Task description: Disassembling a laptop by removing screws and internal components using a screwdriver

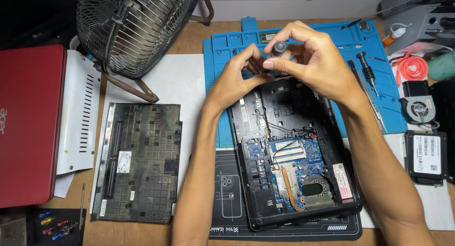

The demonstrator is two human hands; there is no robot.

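The opened laptop (294, 156) lies bottom-up at the middle of the counter (189, 39), its blue circuit board, copper heat pipe and round fan well bare. Above its far edge both hands meet. The right hand (308, 56) has its fingers curled and pinches a small dark screwdriver (278, 48) by the round cap, thumb and forefinger pressed to the handle. The left hand (239, 75) comes up from the laptop's left side, its fingertips bunched together against the lower part of the same tool; whether it grips the shaft or a tiny part there cannot be told.

Left of the laptop, the removed black bottom cover (137, 163) lies flat on white paper. Farther left sits a closed red laptop (28, 127). Beyond the cover, toward the far-left of the laptop, stands a metal wire fan (135, 27). Under and behind the laptop lies a blue work mat (369, 46), with another screwdriver (367, 73) on it to the laptop's right. Right of the laptop also lie a small loose cooling fan (418, 108) and a flat black drive (425, 156).
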